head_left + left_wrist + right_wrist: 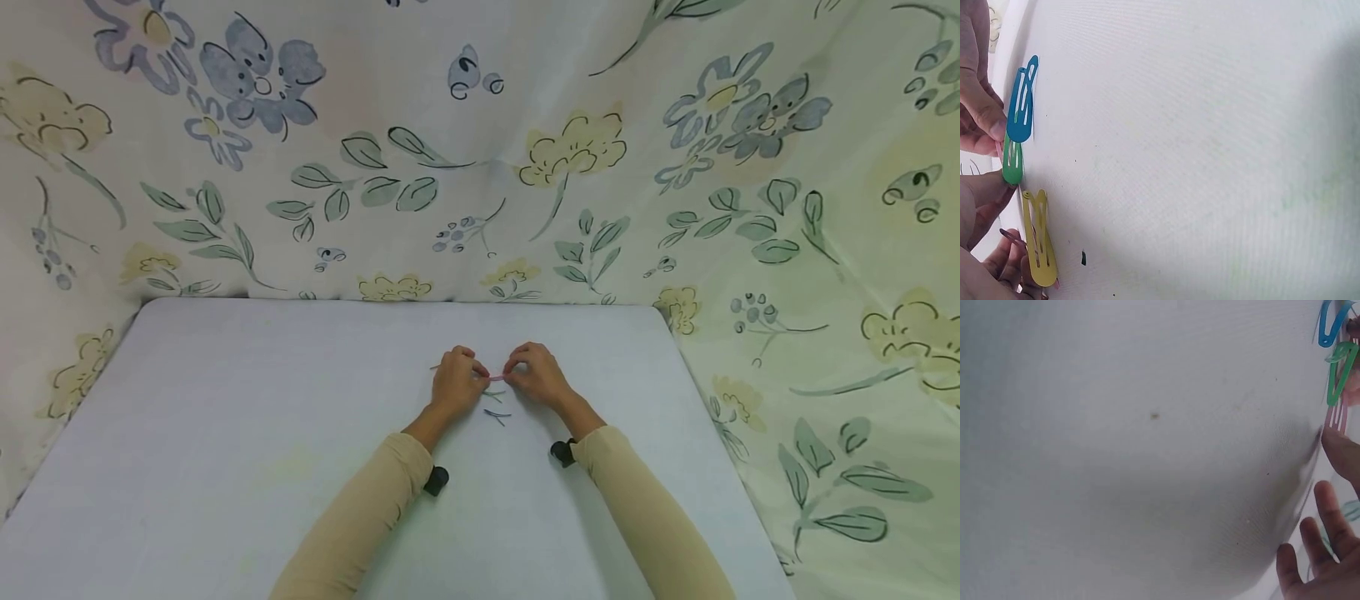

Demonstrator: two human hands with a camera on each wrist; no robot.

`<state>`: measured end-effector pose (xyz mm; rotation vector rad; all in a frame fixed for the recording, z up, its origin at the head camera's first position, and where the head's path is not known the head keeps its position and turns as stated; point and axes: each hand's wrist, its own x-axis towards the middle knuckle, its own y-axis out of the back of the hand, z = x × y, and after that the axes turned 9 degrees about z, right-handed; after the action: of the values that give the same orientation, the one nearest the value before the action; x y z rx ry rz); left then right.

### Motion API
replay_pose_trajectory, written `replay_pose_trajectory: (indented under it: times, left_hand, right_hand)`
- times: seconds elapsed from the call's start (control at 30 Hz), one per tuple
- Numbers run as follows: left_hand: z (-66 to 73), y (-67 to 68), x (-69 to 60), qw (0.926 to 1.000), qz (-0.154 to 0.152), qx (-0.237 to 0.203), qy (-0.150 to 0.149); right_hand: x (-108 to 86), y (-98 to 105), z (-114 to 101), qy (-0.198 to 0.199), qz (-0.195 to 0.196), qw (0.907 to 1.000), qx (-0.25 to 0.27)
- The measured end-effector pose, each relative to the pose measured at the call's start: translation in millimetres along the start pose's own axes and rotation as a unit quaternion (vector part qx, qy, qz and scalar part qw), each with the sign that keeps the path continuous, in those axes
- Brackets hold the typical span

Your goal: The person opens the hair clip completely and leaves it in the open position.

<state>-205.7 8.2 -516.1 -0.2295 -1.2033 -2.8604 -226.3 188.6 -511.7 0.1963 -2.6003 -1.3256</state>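
Note:
Between my two hands a pink snap hair clip (497,378) spans the gap above the table. The thumb and forefinger of my left hand (456,382) pinch its left end, and my right hand (538,373) pinches the other; its remaining fingers are spread in the right wrist view. Just nearer lie a green snap clip (493,395) and a blue snap clip (497,415), both with their arms sprung apart. A yellow snap clip (1040,240) lies beside the left hand, which hides it from the head view. Behind it a thin dark reddish clip (1012,236) shows partly by the left fingers.
A white-covered table (300,417) lies beneath the hands, its far edge just beyond them. Flowered cloth (487,167) hangs behind and along the sides. Black wrist cameras (436,481) sit at both cuffs. A small dark speck (1084,257) marks the table cover.

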Motion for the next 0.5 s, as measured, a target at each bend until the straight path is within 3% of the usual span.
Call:
replay_pose_trajectory:
  times: [0.5]
  left_hand:
    - [2.7,8.1,0.1,0.9978,-0.037,-0.047,0.029]
  right_hand:
    - [-10.0,7.9,2.1,0.046,0.037,0.998,0.022]
